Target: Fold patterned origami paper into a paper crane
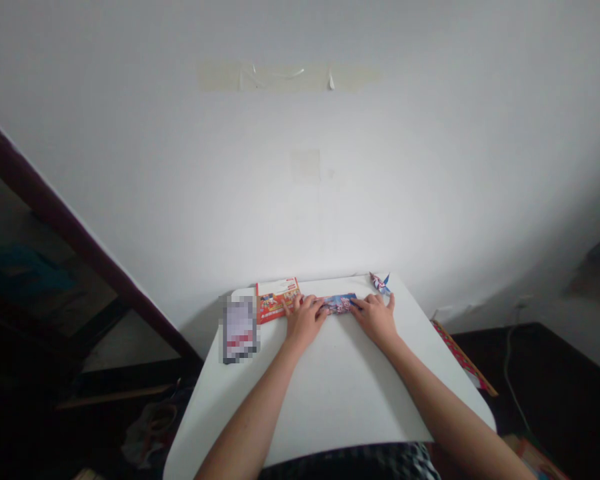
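Note:
A narrow folded strip of patterned paper (339, 305), blue with pink blossoms, lies flat near the far side of the white table (350, 387). At its left end is my left hand (304, 321), thumb and fingertips closed on the paper, its outer fingers over the edge of a red printed packet (267, 309). My right hand (377, 319) grips the strip's right end with thumb and index finger, the little finger sticking out. Just beyond that hand sits a small folded paper figure (380, 283) in similar blue and pink.
A blurred, phone-shaped object (240, 328) lies at the table's left edge. The white wall (320, 220) rises directly behind the table, with old tape (290, 77) on it. A dark red frame (80, 227) leans at left. A cable (509, 367) hangs at right.

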Demonstrator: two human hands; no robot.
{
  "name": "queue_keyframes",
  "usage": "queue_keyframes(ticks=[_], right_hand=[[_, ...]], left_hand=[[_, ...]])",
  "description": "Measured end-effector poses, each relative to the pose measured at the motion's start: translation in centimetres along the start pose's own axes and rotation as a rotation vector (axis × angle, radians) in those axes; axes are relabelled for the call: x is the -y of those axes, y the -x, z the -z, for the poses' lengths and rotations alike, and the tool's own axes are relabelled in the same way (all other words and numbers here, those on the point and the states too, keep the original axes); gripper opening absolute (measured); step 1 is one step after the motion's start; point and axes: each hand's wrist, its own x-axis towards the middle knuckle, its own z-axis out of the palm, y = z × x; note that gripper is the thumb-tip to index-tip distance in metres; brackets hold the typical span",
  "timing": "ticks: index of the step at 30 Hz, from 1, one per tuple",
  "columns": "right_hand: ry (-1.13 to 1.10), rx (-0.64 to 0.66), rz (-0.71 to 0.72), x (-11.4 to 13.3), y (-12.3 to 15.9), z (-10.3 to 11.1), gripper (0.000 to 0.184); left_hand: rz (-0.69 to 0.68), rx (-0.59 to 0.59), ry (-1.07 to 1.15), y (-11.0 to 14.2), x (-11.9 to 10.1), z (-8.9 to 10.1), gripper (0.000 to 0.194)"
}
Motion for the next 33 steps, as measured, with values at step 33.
queue_keyframes(ticks=[33], right_hand=[[0.048, 0.022, 0.012, 0.09, -0.13, -0.08, 0.045]], left_hand=[[0.012, -0.008, -0.024, -0.15, -0.44, 0.26, 0.036]])
